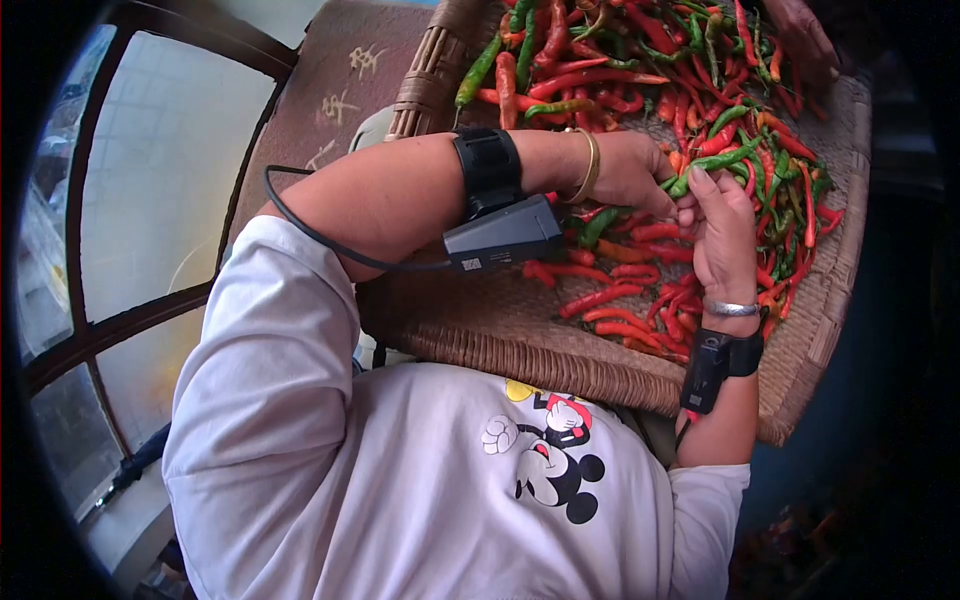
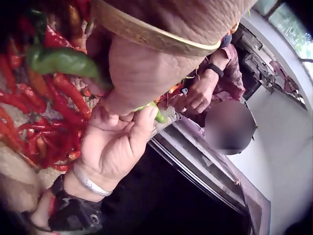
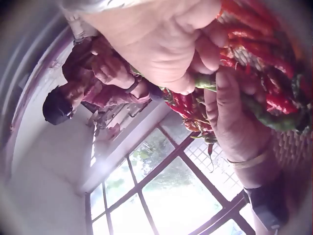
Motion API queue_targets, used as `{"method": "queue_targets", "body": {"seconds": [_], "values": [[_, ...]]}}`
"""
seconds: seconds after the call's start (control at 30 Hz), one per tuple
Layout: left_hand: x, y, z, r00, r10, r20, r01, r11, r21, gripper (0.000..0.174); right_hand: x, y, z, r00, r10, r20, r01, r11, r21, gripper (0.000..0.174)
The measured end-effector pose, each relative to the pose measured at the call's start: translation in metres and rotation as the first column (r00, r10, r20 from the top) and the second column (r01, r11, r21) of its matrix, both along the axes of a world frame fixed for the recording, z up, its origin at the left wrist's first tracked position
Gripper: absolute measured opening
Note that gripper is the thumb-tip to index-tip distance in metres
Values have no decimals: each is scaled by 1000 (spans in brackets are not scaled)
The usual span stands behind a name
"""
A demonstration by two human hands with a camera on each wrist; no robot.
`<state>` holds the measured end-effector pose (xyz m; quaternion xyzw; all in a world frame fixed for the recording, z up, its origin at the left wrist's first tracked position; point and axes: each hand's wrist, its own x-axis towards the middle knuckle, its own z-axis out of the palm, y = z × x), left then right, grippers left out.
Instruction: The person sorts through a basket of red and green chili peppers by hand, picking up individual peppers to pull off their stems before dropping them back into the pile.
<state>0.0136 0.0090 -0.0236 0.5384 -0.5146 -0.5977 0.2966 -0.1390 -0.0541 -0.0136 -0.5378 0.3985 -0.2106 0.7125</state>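
Both hands meet over a woven basket of chili peppers. A green chili pepper lies between their fingertips. My left hand, with a gold bangle, pinches it from the left; in the right wrist view its thumb presses beside the pepper. My right hand, with a silver bracelet, grips the pepper between thumb and fingers. The left wrist view shows the pepper's green tip beyond the right thumb. Curled fingers hide the rest. Red peppers lie below the hands.
Another person's hand reaches over the basket's far right corner; that person also shows in both wrist views. More red and green peppers heap at the far side. A framed window stands at left.
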Motion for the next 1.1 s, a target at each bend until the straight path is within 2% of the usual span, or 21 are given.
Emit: {"method": "queue_targets", "body": {"seconds": [0.17, 0.2, 0.27, 0.33, 0.4, 0.43, 0.47, 0.5, 0.53, 0.6, 0.63, 0.7, 0.83, 0.9, 1.03, 1.1], "values": [[3, 0, 4, 1000, 1, 29, 1, 998, -69, 24, -10, -17, 15, 989, -109, 98, 110, 994, -14, 13], [3, 0, 3, 999, 18, 43, -15, 997, -77, 27, -18, -28, 15, 975, -161, 154, 166, 986, -17, 16], [4, -2, 0, 997, 28, 70, -23, 996, -81, 29, -22, -39, 27, 871, -311, 380, 334, 942, 5, 20], [4, -3, -1, 995, 36, 96, -27, 996, -87, 31, -23, -41, 36, 853, -372, 366, 384, 923, 43, 22], [3, -3, 1, 988, 146, -44, -144, 989, 34, 33, -23, -38, 38, 831, -432, 352, 433, 898, 80, 24], [4, -3, 2, 988, 145, -44, -144, 989, 33, 33, -22, -34, 34, 942, -253, 220, 249, 967, 48, 25], [6, -4, 4, 976, 195, -98, -191, 980, 49, 33, -20, -29, 28, 995, -55, 80, 52, 998, 45, 26], [7, -4, 5, 958, 246, -150, -238, 969, 68, 34, -17, -25, 21, 998, 60, 29, -61, 998, 23, 27], [8, -6, 3, 957, 247, -150, -240, 969, 67, 34, -8, -13, 22, 986, 85, -146, -96, 993, -70, 27], [9, -8, -1, 916, 318, -245, -310, 948, 71, 35, 0, 0, 22, 924, 196, -329, -268, 945, -190, 25], [9, -8, -1, 915, 319, -245, -312, 948, 70, 35, 1, 2, 21, 924, 197, -329, -270, 944, -192, 25], [9, -7, 2, 893, 369, -258, -362, 929, 76, 32, 1, 5, 18, 861, 347, -373, -415, 902, -120, 23], [9, -9, 5, 902, 362, -237, -358, 932, 61, 31, 1, 6, 19, 864, 373, -340, -419, 905, -71, 20], [11, -10, 3, 909, 325, -260, -320, 945, 61, 31, 0, 6, 17, 855, 444, -270, -448, 893, 50, 18], [8, -9, 4, 903, 349, -251, -347, 936, 55, 30, 2, 9, 22, 832, 475, -286, -480, 875, 60, 16], [8, -13, -5, 817, 466, -339, -437, 885, 163, 30, -2, 0, 29, 881, 310, -357, -341, 940, -24, 15]]}}
